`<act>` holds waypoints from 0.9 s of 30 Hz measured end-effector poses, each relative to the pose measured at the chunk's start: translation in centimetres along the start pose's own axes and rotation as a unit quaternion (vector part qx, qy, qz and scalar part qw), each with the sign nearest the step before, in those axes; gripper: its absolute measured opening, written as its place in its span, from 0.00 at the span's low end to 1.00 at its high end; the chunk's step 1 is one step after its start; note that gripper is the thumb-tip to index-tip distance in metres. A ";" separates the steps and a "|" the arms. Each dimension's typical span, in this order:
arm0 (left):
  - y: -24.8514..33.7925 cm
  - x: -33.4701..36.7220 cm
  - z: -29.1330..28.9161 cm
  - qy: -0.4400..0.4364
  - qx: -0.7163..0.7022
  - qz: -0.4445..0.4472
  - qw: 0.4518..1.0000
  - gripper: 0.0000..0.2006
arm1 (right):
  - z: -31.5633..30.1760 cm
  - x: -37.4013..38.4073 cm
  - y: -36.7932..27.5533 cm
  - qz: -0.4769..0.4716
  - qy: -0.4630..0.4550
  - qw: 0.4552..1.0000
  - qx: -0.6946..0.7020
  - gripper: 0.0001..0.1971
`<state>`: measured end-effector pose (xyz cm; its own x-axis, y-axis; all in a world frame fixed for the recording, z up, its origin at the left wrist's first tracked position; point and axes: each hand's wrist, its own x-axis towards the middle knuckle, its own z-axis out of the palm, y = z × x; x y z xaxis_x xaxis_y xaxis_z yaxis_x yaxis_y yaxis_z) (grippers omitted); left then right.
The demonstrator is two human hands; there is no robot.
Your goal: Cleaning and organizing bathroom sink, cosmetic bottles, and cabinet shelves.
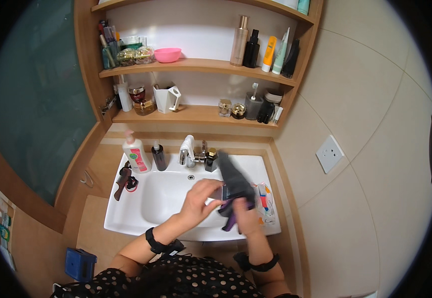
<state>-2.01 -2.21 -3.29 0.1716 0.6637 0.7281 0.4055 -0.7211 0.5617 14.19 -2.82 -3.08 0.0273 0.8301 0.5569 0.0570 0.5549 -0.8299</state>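
While we hold black-and-purple item (236, 179) over rt. side of basin (161, 198), rt. hand (247, 217) is closed round its lower end, fingers mostly hidden; lt. hand (199, 199) bends fingers at edge, can't tell if pinching (blur). Prob. light, rather stiff; best hold: lower end.

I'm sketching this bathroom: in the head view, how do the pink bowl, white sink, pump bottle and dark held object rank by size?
1. White sink
2. Dark held object, blurred, perhaps enlarged by nearness
3. Pump bottle
4. Pink bowl
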 end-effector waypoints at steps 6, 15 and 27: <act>1.4 -0.5 0.1 -0.083 0.008 0.034 0.996 0.20 | -0.7 1.0 2.9 0.265 0.000 0.962 0.066 0.18; 0.3 0.8 -0.4 0.047 0.022 -0.047 0.998 0.19 | -1.6 0.6 3.4 0.232 -0.265 0.881 0.314 0.34; 0.0 3.4 -3.4 -0.010 -0.470 -0.254 0.845 0.14 | -1.0 -0.2 4.6 0.377 -0.259 0.800 0.389 0.37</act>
<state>-4.50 -0.64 0.58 0.2085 0.9319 0.2967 -0.4593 -0.1745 0.8710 15.46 -0.48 -7.01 -0.6671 0.7443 -0.0327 -0.4239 -0.4153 -0.8049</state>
